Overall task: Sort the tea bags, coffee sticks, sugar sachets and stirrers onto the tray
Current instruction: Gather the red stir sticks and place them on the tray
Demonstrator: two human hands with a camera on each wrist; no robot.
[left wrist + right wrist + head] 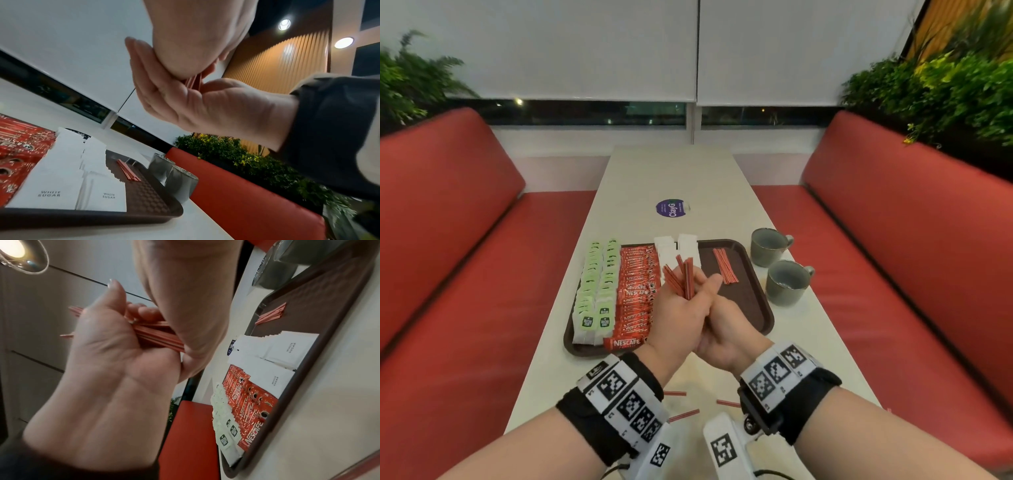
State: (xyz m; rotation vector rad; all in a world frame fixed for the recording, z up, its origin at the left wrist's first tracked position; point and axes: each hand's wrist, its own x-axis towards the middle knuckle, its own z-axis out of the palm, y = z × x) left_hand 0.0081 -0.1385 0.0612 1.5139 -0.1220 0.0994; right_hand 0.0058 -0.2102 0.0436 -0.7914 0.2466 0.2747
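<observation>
Loose red stirrers (683, 417), thin flat strips, lie on the white table (722, 192) nearest the wrists. Above them, left hand (674, 318) and right hand (726, 329) press together, fingers curled round a splayed bundle of stirrers (681, 277). Beyond sits a dark textured tray (756, 308): green-tagged tea bags (595, 291), glossy red coffee sticks (635, 294), white paper sugar sachets (671, 250), a neat stirrer pile (725, 265). Two grey glazed cups (787, 281) stand beside it.

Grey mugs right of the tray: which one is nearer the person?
The nearer grey ceramic mug, beside the right rim of the brown plastic tray. The other grey mug stands beyond it, by the tray's far right corner.
</observation>
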